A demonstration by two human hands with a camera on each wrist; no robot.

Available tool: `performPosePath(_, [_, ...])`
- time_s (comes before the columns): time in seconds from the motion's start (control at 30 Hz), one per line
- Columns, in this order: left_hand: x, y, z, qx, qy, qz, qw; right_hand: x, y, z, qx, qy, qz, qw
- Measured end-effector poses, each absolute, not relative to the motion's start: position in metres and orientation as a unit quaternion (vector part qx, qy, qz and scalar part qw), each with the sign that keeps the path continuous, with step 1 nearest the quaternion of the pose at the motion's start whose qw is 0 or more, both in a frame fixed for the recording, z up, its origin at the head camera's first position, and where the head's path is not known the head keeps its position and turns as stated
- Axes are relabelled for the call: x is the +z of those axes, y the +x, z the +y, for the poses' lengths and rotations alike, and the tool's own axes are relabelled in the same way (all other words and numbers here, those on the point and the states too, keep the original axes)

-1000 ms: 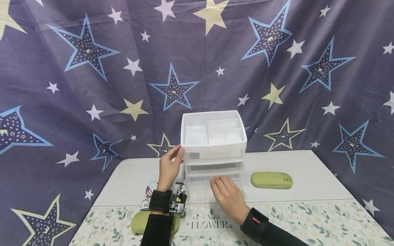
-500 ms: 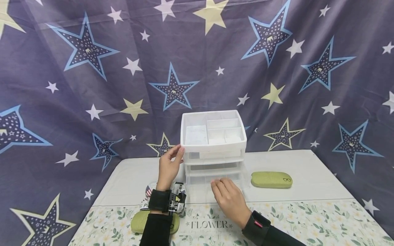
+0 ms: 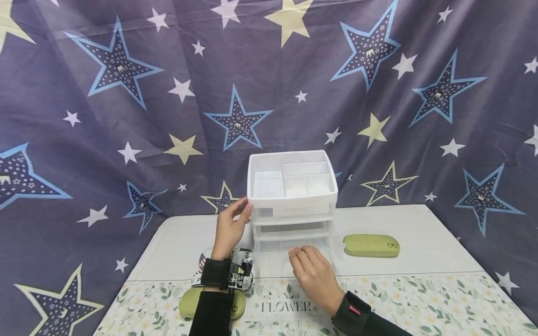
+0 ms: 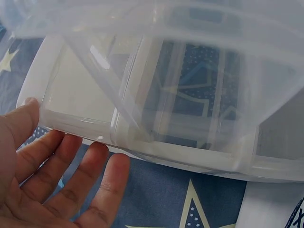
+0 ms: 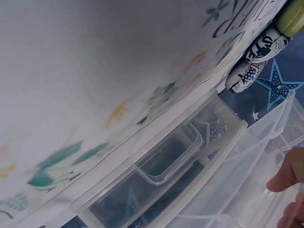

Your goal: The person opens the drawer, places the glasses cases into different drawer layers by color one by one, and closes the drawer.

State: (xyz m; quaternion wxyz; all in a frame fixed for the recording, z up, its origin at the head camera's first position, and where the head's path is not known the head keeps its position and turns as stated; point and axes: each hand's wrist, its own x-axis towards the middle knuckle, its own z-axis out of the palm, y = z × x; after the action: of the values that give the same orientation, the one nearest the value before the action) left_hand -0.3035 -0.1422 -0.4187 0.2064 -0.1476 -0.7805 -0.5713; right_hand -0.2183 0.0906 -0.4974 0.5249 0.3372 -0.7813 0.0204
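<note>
Gripping a clear drawer (image 3: 269, 263) at its front, a person's right hand (image 3: 316, 276) curls its fingers at the rim, while the left hand (image 3: 229, 230) touches the near left corner of a white unit (image 3: 294, 202), thumb at the edge and fingers loosely extended along the side. The unit stands upright on the worktop (image 3: 424, 252), and the drawer juts from its front, below the top drawer. Tipping looks like the chief danger: a drawer so far out moves weight forward, and a downward tug could pitch the unit toward the person, since the left hand appears to brace it rather than clasp it. How much of the drawer remains on its runners cannot be told, so a longer pull might drop its back end. A slanted pull or push could jam it in the frame, and a hard one could skid the unit, which is probably light, across the worktop. Sent inward quickly, the drawer could nip the right fingers against the front. To the right, a green case (image 3: 370, 246) lies just beside the drawer, where a twist of the unit might knock it; printed packs (image 5: 244, 76) sit near the left wrist, where a dropped forearm could shove them.
</note>
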Motion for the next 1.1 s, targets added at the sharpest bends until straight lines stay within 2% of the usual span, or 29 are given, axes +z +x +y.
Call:
performPosePath(0.13, [-0.404,-0.29,-0.137,-0.569,-0.152,-0.782,0.204,-0.498,-0.217,0.091,0.026,0.336,-0.78,0.527])
performPosePath(1.1, [-0.403,-0.288,-0.139,-0.582,-0.155,-0.776,0.187,-0.498,-0.2,0.093,0.041,0.343,-0.782,0.52])
